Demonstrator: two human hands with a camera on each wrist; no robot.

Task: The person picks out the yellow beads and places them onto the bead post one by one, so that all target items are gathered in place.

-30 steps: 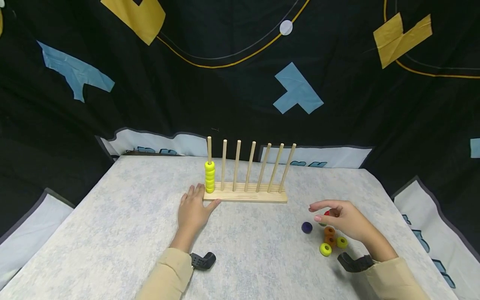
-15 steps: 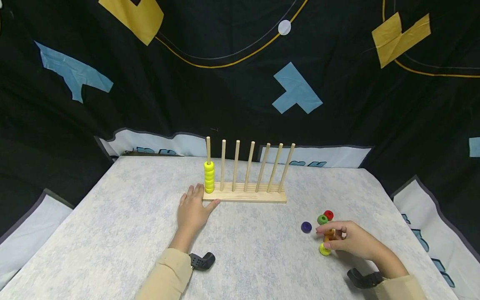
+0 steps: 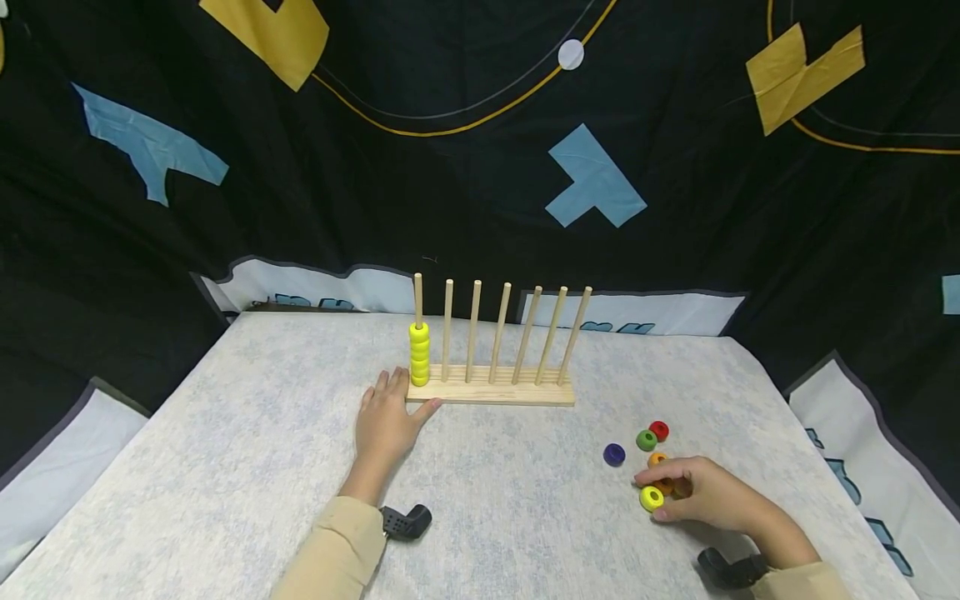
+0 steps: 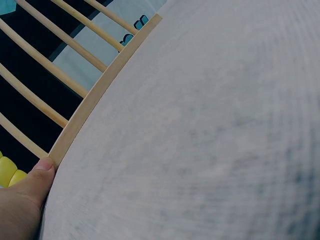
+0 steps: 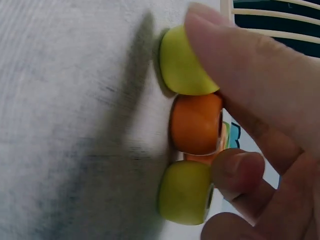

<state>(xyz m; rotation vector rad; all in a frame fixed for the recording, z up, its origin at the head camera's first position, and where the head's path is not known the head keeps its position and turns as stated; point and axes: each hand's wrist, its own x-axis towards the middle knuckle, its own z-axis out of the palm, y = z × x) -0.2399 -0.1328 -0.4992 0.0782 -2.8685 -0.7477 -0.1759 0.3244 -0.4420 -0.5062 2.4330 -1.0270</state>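
Observation:
In the head view, my left hand point(image 3: 386, 425) lies at the left end of a wooden peg stand point(image 3: 495, 397), fingers extended beside it. Its thumb touches the front edge of the base, as the left wrist view shows. Yellow beads point(image 3: 419, 354) are stacked on the leftmost peg; the other pegs are bare. Over at the right, my right hand point(image 3: 708, 496) pinches a yellow bead point(image 3: 652, 499) between thumb and index finger, down on the table. Orange beads point(image 3: 657, 459) sit against it, partly hidden by the fingers. A second yellow bead point(image 5: 186, 192) shows in the right wrist view.
Beyond the right hand lie a green bead point(image 3: 647, 440), a red bead point(image 3: 659, 431) and a dark purple bead point(image 3: 614, 454) on the pale table point(image 3: 517, 492). A black curtain point(image 3: 420, 192) hangs behind the table.
My right hand has come toward the near side, from above the red and green beads to the yellow one, and its fingers have closed in. The left hand stays put.

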